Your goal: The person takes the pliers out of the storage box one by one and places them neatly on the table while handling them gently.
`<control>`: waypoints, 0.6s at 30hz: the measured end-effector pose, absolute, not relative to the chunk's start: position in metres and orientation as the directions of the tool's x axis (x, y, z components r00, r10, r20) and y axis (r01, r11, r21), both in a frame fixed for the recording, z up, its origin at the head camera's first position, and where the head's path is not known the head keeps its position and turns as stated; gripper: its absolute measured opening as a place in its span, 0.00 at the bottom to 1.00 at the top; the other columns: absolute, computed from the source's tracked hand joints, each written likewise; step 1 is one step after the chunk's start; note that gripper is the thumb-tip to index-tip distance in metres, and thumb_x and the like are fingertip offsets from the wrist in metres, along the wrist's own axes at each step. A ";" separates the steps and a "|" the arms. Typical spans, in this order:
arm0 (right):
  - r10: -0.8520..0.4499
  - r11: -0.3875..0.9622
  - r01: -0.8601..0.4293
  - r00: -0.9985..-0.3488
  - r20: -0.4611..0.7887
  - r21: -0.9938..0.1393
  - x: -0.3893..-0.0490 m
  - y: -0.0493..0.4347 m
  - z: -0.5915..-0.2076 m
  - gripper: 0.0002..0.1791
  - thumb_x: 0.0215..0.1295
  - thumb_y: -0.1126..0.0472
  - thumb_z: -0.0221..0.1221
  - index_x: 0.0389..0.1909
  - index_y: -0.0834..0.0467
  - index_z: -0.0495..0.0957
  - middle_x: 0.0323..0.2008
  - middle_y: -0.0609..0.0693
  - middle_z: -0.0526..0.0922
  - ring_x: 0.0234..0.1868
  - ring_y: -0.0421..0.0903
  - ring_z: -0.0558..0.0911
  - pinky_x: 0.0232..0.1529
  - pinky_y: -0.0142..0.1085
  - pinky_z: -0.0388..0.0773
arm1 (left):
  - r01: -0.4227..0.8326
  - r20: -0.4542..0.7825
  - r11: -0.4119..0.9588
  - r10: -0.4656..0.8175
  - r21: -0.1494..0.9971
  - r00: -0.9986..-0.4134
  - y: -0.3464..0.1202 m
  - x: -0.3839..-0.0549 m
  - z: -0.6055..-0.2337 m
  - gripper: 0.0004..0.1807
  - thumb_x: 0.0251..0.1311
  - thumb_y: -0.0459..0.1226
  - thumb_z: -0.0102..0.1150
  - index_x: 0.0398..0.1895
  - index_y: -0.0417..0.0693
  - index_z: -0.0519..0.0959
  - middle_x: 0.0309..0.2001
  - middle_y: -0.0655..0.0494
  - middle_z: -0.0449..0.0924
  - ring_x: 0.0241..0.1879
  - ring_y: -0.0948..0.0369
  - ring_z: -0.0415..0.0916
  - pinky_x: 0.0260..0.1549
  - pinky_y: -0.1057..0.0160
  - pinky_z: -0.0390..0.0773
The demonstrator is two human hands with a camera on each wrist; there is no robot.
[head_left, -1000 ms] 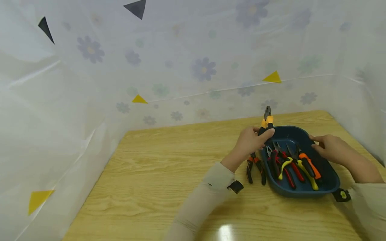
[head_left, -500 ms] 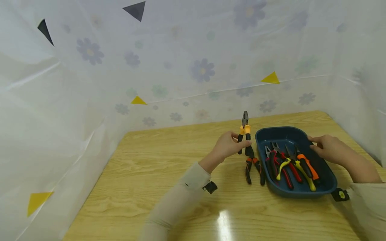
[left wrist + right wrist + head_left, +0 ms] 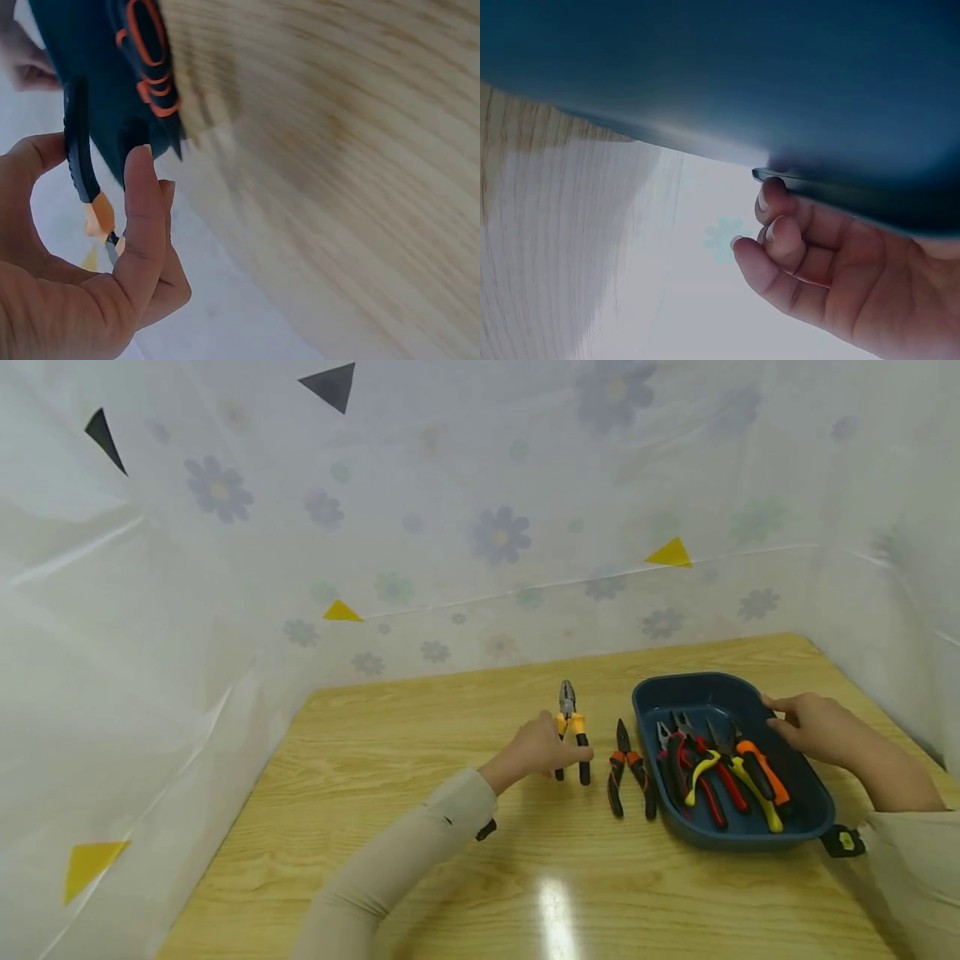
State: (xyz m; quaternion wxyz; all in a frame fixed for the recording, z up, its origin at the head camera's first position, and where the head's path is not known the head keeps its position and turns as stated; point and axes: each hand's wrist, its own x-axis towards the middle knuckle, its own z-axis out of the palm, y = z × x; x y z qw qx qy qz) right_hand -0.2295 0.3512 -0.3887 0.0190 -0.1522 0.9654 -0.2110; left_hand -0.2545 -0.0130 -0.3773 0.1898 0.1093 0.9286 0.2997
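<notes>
My left hand (image 3: pixel 534 747) holds a pair of combination pliers (image 3: pixel 567 700) with yellow-and-black handles, jaws pointing away from me. In the left wrist view, thumb and fingers sit on the two spread black handles (image 3: pixel 79 142). Just right of it on the table lies a pair of long-nose pliers (image 3: pixel 622 739) with orange-and-black handles. My right hand (image 3: pixel 828 732) grips the far right rim of a dark blue basin (image 3: pixel 731 843); in the right wrist view the fingers curl under its edge. Whether the held pliers touch the tabletop, I cannot tell.
Inside the basin lie several pliers, among them red-handled (image 3: pixel 714 802), yellow-handled (image 3: pixel 767 810) and orange-handled (image 3: pixel 777 783) ones. A wood-grain table (image 3: pixel 420 760) spreads to the left. Floral plastic sheeting (image 3: pixel 450 560) hangs behind and beside it.
My left hand has carried the yellow-and-black pliers from above the basin leftward and down, past the orange-and-black pliers. The right hand has stayed on the basin rim.
</notes>
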 end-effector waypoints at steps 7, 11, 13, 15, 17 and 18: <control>-0.300 0.866 -0.284 -0.954 0.026 -0.413 -0.230 0.351 -0.388 0.26 0.68 0.69 0.52 0.59 0.83 0.61 0.11 0.45 0.61 0.11 0.38 0.58 0.16 0.31 0.58 | 0.153 -0.323 0.879 0.321 0.452 -0.890 -0.010 -0.253 -0.395 0.31 0.56 0.55 0.64 0.46 0.36 0.71 0.08 0.59 0.59 0.07 0.60 0.64 0.10 0.65 0.66; -0.295 0.867 -0.276 -0.955 0.018 -0.416 -0.231 0.350 -0.388 0.26 0.68 0.69 0.52 0.60 0.82 0.60 0.11 0.45 0.60 0.11 0.38 0.58 0.16 0.31 0.59 | 0.169 -0.347 0.892 0.329 0.418 -0.878 -0.008 -0.253 -0.400 0.24 0.56 0.55 0.64 0.22 0.45 0.70 0.06 0.61 0.52 0.05 0.64 0.54 0.08 0.67 0.60; -0.291 0.868 -0.269 -0.957 0.011 -0.418 -0.231 0.350 -0.388 0.26 0.68 0.69 0.51 0.60 0.82 0.60 0.11 0.45 0.60 0.11 0.38 0.58 0.16 0.31 0.59 | 0.187 -0.353 0.894 0.343 0.408 -0.871 -0.007 -0.253 -0.402 0.25 0.57 0.54 0.64 0.16 0.48 0.68 0.06 0.62 0.51 0.05 0.65 0.53 0.08 0.67 0.60; -0.288 0.868 -0.265 -0.958 0.009 -0.420 -0.231 0.350 -0.387 0.26 0.68 0.69 0.51 0.60 0.82 0.60 0.11 0.45 0.61 0.11 0.38 0.58 0.16 0.31 0.59 | 0.200 -0.359 0.894 0.354 0.400 -0.864 -0.005 -0.253 -0.404 0.28 0.57 0.54 0.64 0.10 0.52 0.64 0.05 0.62 0.51 0.05 0.65 0.53 0.08 0.67 0.59; -0.287 0.868 -0.265 -0.958 0.011 -0.420 -0.231 0.350 -0.387 0.26 0.68 0.69 0.51 0.60 0.82 0.60 0.11 0.45 0.61 0.11 0.38 0.58 0.16 0.31 0.59 | 0.217 -0.358 0.894 0.365 0.391 -0.860 -0.003 -0.253 -0.407 0.30 0.57 0.55 0.63 0.08 0.53 0.61 0.05 0.62 0.51 0.05 0.65 0.52 0.08 0.68 0.58; -0.288 0.868 -0.267 -0.958 0.014 -0.418 -0.231 0.350 -0.387 0.26 0.68 0.69 0.51 0.60 0.82 0.60 0.11 0.45 0.61 0.11 0.38 0.58 0.16 0.31 0.59 | 0.221 -0.357 0.894 0.368 0.390 -0.858 -0.001 -0.253 -0.408 0.30 0.57 0.54 0.63 0.07 0.54 0.61 0.05 0.62 0.51 0.05 0.65 0.53 0.08 0.68 0.58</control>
